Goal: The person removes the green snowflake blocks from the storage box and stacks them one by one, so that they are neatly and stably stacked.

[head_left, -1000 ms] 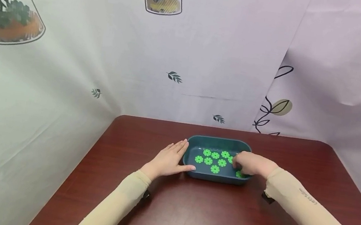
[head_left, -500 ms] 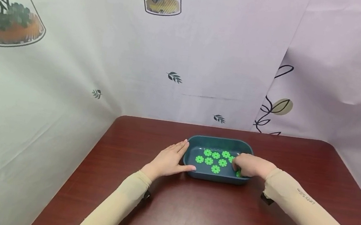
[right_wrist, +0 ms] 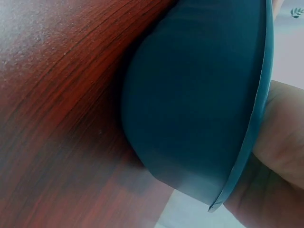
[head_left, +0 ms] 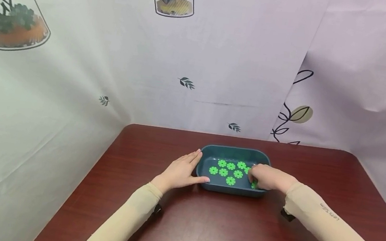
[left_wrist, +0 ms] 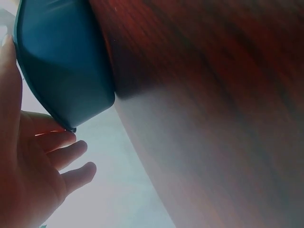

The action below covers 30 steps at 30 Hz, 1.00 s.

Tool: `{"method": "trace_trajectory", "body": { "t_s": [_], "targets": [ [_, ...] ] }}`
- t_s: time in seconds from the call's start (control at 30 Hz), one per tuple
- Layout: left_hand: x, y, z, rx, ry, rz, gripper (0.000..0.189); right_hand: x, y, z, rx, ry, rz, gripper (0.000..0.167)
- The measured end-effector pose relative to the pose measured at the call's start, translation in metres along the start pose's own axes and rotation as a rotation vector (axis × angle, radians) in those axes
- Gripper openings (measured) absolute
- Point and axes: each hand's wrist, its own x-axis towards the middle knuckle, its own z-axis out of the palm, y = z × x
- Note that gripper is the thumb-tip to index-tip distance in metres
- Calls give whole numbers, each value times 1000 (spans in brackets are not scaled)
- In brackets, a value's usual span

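A dark teal oblong tray [head_left: 229, 190] stands on the table with several green flower-shaped discs [head_left: 223, 172] on its floor. My left hand [head_left: 179, 172] rests on the tray's left end, thumb over the near rim and straight fingers along the end; the left wrist view shows these fingers [left_wrist: 66, 154] beside the tray's corner. Inside the right end, my right hand [head_left: 267, 176] reaches down with curled fingers at one green disc [head_left: 254, 185], which is partly covered. Its fingertips are hidden; in the right wrist view the tray wall [right_wrist: 190, 99] blocks them.
The reddish-brown wooden table [head_left: 201, 227] extends in front of the tray and to both sides. Pale cloth [head_left: 223, 59] with plant prints hangs behind it and along the sides. A dark wrist strap [head_left: 287, 215] shows under the right sleeve.
The green disc at my right fingers has shifted slightly left and is more covered by the hand. My left hand and the tray have stayed in place.
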Motion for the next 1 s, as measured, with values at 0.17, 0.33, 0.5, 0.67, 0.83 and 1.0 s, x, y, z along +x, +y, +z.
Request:
{"method": "trace_trajectory", "body": {
  "t_s": [0.17, 0.33, 0.5, 0.67, 0.83, 1.0],
  "targets": [
    [1, 1, -3, -10, -19, -2, 103, -2, 1, -2, 31, 12, -8, 17],
    [0, 3, -6, -26, -41, -7, 102, -5, 3, -5, 66, 12, -28, 14],
    [-2, 5, -6, -41, -50, -30, 103, -11, 5, -13, 119, 50, -56, 9],
    [-2, 6, -5, -49, -49, -45, 104, -20, 7, -30, 147, 142, -60, 8],
    [-2, 6, -7, -47, -44, -47, 104, -29, 10, -50, 170, 252, -28, 8],
    [-3, 6, -8, -52, -45, -45, 104, -38, 16, -68, 159, 375, 5, 4]
  ]
}}
